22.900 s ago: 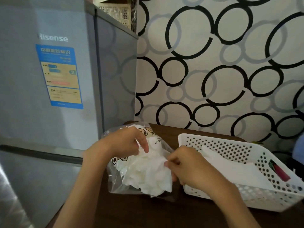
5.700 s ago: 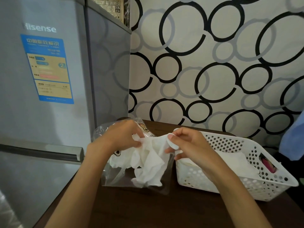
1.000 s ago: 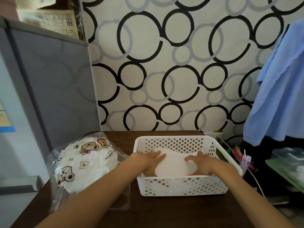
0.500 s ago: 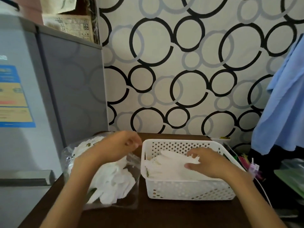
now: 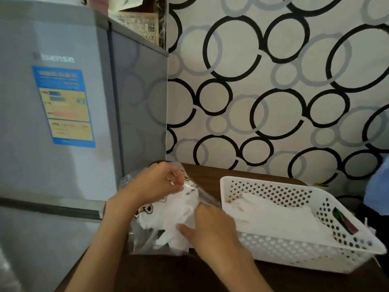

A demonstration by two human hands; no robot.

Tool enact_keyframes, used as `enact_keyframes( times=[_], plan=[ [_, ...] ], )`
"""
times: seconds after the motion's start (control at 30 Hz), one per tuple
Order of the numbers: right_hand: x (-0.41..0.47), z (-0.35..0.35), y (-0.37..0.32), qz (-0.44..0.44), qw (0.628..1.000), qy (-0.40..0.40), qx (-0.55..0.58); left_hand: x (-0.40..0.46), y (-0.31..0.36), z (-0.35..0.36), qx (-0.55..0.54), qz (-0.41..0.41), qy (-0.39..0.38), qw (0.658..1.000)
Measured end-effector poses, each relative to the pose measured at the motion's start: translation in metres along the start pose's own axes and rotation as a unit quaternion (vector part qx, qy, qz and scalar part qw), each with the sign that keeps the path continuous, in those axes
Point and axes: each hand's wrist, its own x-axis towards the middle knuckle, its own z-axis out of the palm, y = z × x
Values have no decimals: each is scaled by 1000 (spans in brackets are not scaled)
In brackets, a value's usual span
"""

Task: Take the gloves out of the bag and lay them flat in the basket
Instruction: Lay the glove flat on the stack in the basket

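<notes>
A clear plastic bag [image 5: 147, 234] printed with cartoon bears lies on the dark wooden table, stuffed with thin white gloves [image 5: 168, 216]. My left hand [image 5: 155, 182] grips the bag's upper edge, fingers curled. My right hand [image 5: 210, 228] reaches into the bag's mouth among the gloves; its fingertips are hidden, so whether it holds one is unclear. To the right stands the white perforated basket [image 5: 294, 247], with white gloves [image 5: 280, 216] lying flat inside.
A grey fridge [image 5: 63, 123] stands close on the left, against the table [image 5: 189, 275]. Wallpaper with black and grey circles is behind. Coloured items [image 5: 345, 222] sit at the basket's right end. Blue cloth [image 5: 376, 192] hangs at the far right.
My right hand has left the basket and moved left into the bag. My left hand stays on the bag's top edge. The view has swung left toward the fridge.
</notes>
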Motion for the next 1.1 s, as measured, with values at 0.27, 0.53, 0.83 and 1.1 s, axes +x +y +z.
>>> enact_keyframes(
  times=[0.27, 0.53, 0.83, 1.1],
  plan=[
    [4, -16, 9, -20, 993, 106, 48, -2, 3, -3, 58, 13, -14, 998],
    [18, -32, 42, -26, 980, 97, 173, -8, 8, -11, -6, 56, -84, 995],
    [19, -44, 48, -1, 890, 139, 434, -1, 21, -1, -143, 57, 10, 988],
    [-11, -66, 31, -239, 868, 257, 352, 6, 35, 9, -268, -99, 162, 945]
  ],
)
